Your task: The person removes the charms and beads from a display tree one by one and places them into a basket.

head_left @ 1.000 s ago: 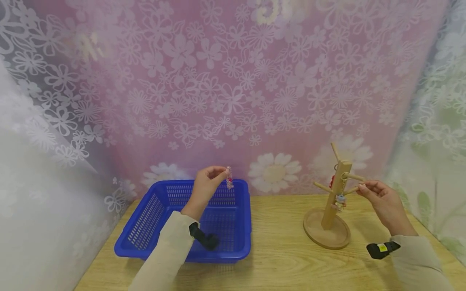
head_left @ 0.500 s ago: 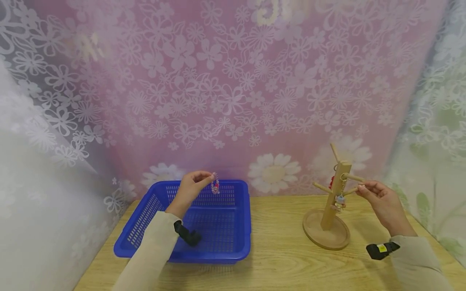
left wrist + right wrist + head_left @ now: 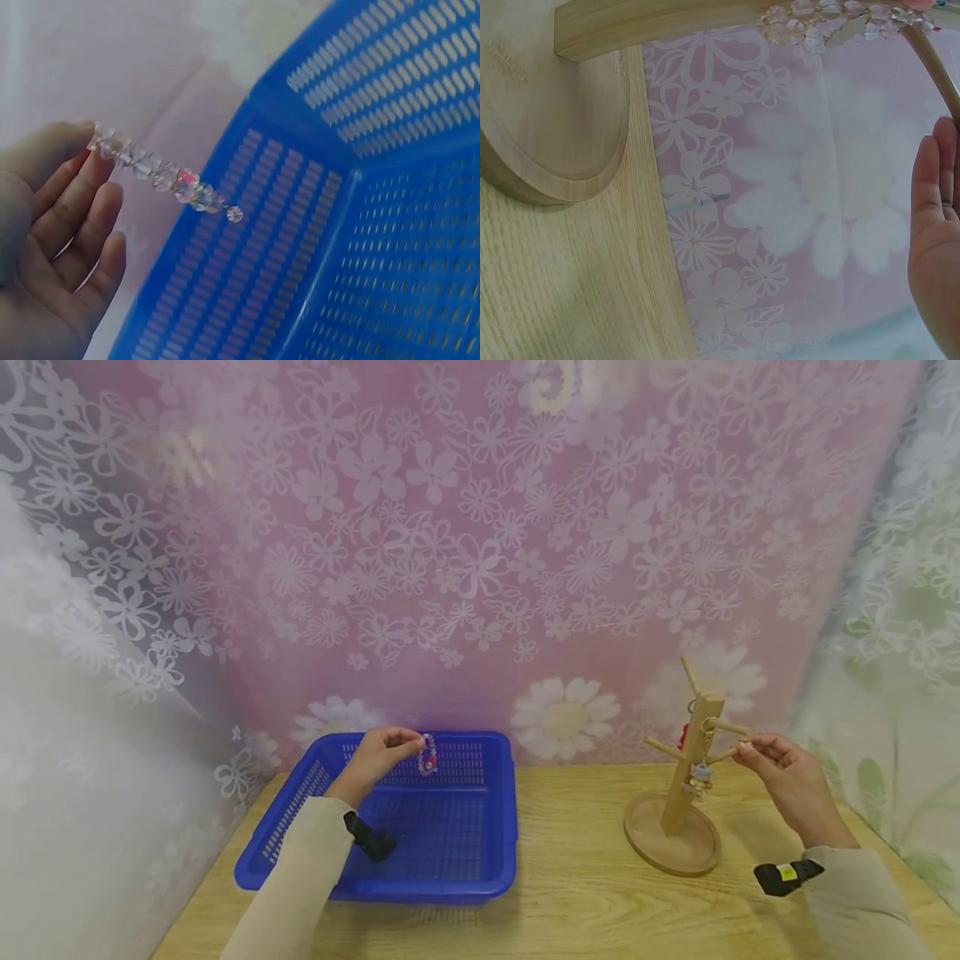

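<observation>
My left hand (image 3: 375, 764) pinches a beaded bracelet (image 3: 431, 762) between thumb and fingertips, over the back part of a blue plastic basket (image 3: 498, 868). Its clear and pinkish beads (image 3: 157, 172) with a pink spot show closely in the left wrist view. At the right, my right hand (image 3: 787, 777) pinches the tip of a lower peg (image 3: 724, 753) on a wooden stand (image 3: 677, 810). A charm (image 3: 700, 777) on a gold-coloured chain hangs on that stand, and something red (image 3: 683, 735) hangs behind the post. A strand of clear beads (image 3: 847, 30) shows beside the post in the right wrist view.
The stand's round dished base (image 3: 705, 858) rests on a wood-grain table (image 3: 570, 860). A flowered pink curtain or sheet (image 3: 480, 568) rises directly behind the table, with pale sheets at both sides.
My left hand has moved left and a little down with the bracelet, staying above the basket. The bracelet has turned so its loop shows. My right hand and the stand stay in place.
</observation>
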### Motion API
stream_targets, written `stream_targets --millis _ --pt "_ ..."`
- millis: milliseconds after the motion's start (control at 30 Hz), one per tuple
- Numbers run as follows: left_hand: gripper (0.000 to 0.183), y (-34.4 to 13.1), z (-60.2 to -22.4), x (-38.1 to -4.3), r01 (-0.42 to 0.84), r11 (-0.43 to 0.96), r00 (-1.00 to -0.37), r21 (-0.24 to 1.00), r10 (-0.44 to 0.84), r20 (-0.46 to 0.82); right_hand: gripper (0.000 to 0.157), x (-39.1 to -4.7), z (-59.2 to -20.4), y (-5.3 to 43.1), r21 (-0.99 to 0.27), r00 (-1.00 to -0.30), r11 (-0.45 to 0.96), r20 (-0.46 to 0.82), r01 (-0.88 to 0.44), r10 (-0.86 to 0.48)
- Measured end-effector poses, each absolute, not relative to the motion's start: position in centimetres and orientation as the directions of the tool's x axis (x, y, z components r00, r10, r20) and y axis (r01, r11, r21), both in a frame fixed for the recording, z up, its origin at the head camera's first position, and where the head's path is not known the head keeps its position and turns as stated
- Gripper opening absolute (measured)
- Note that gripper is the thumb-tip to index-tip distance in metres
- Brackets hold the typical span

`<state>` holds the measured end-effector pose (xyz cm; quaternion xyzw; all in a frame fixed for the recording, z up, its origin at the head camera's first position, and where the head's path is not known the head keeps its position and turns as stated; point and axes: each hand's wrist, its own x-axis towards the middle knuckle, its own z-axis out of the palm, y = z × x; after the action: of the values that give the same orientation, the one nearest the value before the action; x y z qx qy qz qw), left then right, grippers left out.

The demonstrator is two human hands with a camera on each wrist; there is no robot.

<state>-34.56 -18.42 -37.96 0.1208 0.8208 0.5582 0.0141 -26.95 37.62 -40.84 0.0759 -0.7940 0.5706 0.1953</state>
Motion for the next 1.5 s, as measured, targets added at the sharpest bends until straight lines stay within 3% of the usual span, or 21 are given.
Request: stream_targets --millis 433,667,933,1500 --pt "0.031 -21.0 -39.7 -35.5 0.111 0.411 -0.962 0.905 0.271 -0.005 0.013 -26.9 -40.8 37.6 -0.872 -0.912 0.350 0.397 -0.342 0.099" --pt "0.029 -21.8 -40.5 -35.3 0.111 0.435 -0.934 0.893 0.353 -0.056 0.007 -27.0 -41.0 37.5 -0.907 -0.914 0.194 0.396 -0.375 0.083" --pt "0.029 -21.9 -41.1 -35.3 0.128 0.466 -0.905 0.875 0.415 -0.089 0.011 -26.6 -40.6 37.5 -0.886 -0.918 0.318 0.384 -0.337 0.098" --pt "0.023 -22.1 -42.0 -35.4 0.163 0.504 -0.905 0.848 0.419 -0.076 0.008 -26.7 -40.8 37.4 -0.893 -0.912 0.267 0.398 -0.362 0.097"
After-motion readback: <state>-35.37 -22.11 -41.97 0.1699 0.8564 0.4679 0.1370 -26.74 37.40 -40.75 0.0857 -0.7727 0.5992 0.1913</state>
